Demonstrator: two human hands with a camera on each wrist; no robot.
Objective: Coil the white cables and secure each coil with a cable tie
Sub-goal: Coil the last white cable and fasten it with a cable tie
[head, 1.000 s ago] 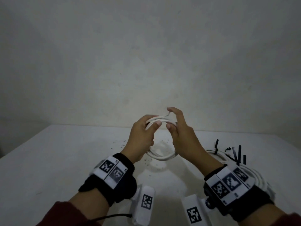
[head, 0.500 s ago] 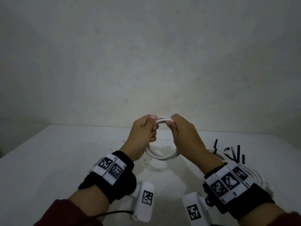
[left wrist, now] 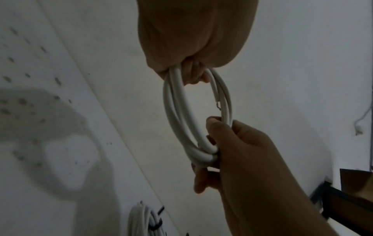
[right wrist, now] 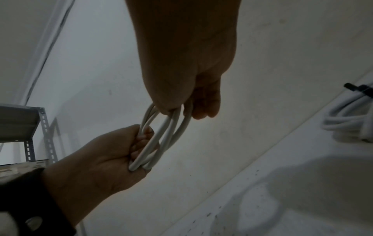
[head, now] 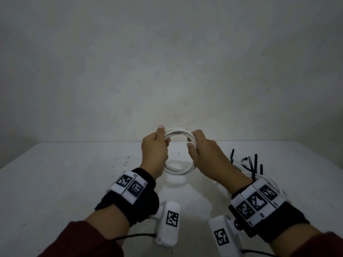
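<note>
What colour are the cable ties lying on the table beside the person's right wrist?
Black. The cable ties show best in the head view, dark against the white table.

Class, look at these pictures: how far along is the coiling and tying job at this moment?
Done: a pile of coiled white cables with black cable ties lies on the table.
In hand: the left hand and right hand grip a coil, no tie on it.
Left: tying this coil.

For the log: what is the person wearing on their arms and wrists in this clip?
Both hands, left hand and right hand, are bare. Each wrist carries a black fabric wrist band topped with white blocks bearing black-and-white square markers. A white camera housing with its own marker hangs below each wrist, a thin black cable trailing from the left one. Dark red sleeves cover the forearms.
</note>
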